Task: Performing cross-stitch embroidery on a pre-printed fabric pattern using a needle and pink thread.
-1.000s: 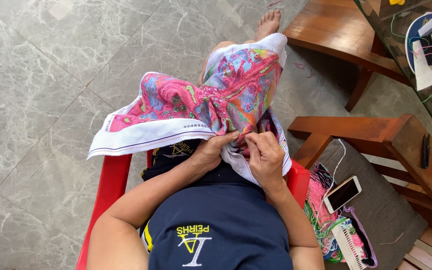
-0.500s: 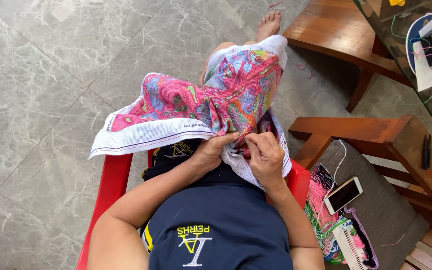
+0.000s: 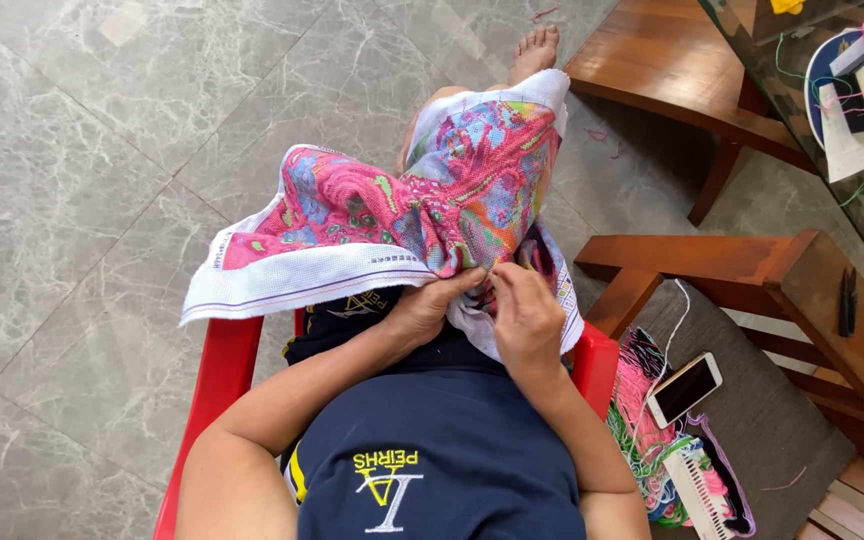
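Cloth: one embroidered cloth [image 3: 402, 225], pink and many-coloured with a white border, draped over the person's lap and raised knee, its edge hanging past the red chair [image 3: 222, 370].
Left hand: the left hand [image 3: 427, 310] grips a gathered fold at the cloth's lower edge, fingers clamped on it.
Right hand: the right hand [image 3: 527, 320] sits just beside the left, fingertips pinched together against the cloth; whether they hold a needle is too small to tell.
Risk, slipping: the loose hanging side looks heavy enough to drag the cloth off the knee if the left grip eases.
Risk, pricking: the two hands are almost touching, so a needle, if there is one, could catch a finger.
Risk, tangling: the threads [image 3: 647, 440] lie in a loose heap and could knot.
Count: two hands, one cloth, one chair, one phone [image 3: 684, 388] on the cushioned seat [image 3: 782, 430] beside it, one thread heap, one bare foot [image 3: 535, 50] on the floor [image 3: 102, 200].
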